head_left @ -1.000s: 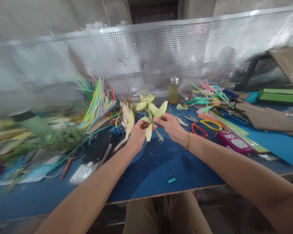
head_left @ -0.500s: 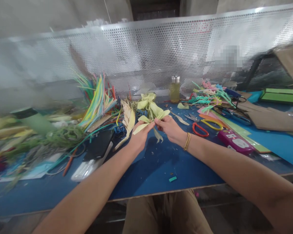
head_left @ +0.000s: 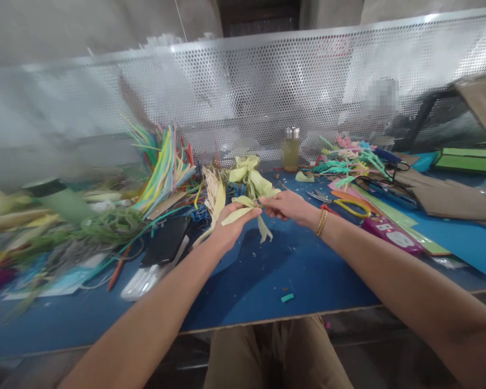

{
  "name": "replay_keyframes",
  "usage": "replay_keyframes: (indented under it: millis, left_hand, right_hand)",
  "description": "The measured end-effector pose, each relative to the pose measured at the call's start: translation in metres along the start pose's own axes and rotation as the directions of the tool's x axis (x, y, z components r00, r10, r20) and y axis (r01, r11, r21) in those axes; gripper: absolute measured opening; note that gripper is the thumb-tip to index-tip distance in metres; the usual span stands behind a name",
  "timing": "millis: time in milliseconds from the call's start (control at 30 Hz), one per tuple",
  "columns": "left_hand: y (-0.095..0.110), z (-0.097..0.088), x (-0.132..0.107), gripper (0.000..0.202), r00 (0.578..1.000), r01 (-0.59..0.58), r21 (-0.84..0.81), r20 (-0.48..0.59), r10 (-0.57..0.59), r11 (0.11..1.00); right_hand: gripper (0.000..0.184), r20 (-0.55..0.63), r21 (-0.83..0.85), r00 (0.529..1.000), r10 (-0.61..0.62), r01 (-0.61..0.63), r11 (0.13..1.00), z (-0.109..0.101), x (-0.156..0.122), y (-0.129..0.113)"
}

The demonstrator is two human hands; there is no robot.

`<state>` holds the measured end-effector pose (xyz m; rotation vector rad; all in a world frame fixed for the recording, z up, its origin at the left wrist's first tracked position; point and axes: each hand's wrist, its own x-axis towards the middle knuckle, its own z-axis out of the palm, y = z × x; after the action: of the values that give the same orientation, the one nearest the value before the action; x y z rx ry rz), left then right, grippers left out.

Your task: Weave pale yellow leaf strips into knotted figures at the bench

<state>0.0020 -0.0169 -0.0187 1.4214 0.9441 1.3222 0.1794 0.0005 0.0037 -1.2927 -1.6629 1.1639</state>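
Both hands meet over the blue tabletop at a bundle of pale yellow-green husk strips. My left hand grips the strips from below, with one long strip lying across its fingers. My right hand, with a gold bracelet on its wrist, pinches the strips at the bundle's knot from the right. A loose strip end hangs down between the two hands.
Coloured straws and green fibres pile up at the left beside a black phone. A small jar, scissors with red and yellow handles, a pink device and paper sheets lie to the right. A perforated metal screen backs the table.
The upright husk leaves have been folded down and lie flatter. My right hand has turned palm-down and shifted slightly right, still pinching the bundle. My left hand stays under it.
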Motion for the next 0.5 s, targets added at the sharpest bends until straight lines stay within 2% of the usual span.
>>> replay_keyframes:
  millis: [67,100,133,167,200,233,300,367,433,500]
  left_hand:
    - [0.004,-0.001,-0.001,0.027,0.999,-0.005,0.064,0.036,0.002,0.998]
    - [0.005,-0.001,-0.001,0.027,0.999,-0.001,0.076,0.052,-0.003,0.997]
    - [0.004,-0.001,-0.001,0.027,0.997,0.006,0.08,0.071,-0.012,0.997]
    - [0.003,-0.001,-0.002,0.027,0.995,0.018,0.08,0.093,-0.026,0.997]
    - [0.001,-0.001,-0.002,0.027,0.992,0.036,0.077,0.12,-0.045,0.996]
    - [-0.002,0.0,-0.002,0.027,0.987,0.058,0.066,0.145,-0.067,0.996]
    - [-0.007,0.0,-0.001,0.028,0.976,0.113,0.024,0.187,-0.115,0.993]
    - [-0.008,0.001,0.0,0.028,0.962,0.189,-0.048,0.21,-0.175,0.981]
    - [-0.007,0.002,0.001,0.029,0.951,0.264,-0.131,0.202,-0.235,0.956]
    - [-0.005,0.003,0.002,0.032,0.95,0.293,-0.192,0.172,-0.262,0.937]
  right_hand:
    - [0.056,-0.11,-0.326,0.988,-0.11,0.068,0.943,-0.015,-0.002,-0.007]
    - [0.059,-0.201,-0.43,0.957,-0.211,0.108,0.896,-0.02,-0.004,-0.01]
    - [0.059,-0.289,-0.495,0.91,-0.298,0.124,0.86,-0.022,-0.005,-0.013]
    - [0.057,-0.324,-0.53,0.877,-0.356,0.143,0.836,-0.021,-0.007,-0.014]
    - [0.056,-0.309,-0.534,0.874,-0.374,0.166,0.829,-0.019,-0.008,-0.015]
    - [0.056,-0.262,-0.5,0.897,-0.355,0.188,0.845,-0.014,-0.009,-0.015]
    - [0.054,-0.105,-0.323,0.96,-0.258,0.213,0.922,-0.004,-0.011,-0.014]
    - [0.051,-0.001,-0.07,0.98,-0.2,0.2,0.977,0.005,-0.011,-0.013]
    - [0.048,-0.02,0.098,0.978,-0.21,0.211,0.973,0.01,-0.01,-0.011]
    - [0.048,-0.111,0.123,0.966,-0.232,0.245,0.962,0.013,-0.008,-0.009]
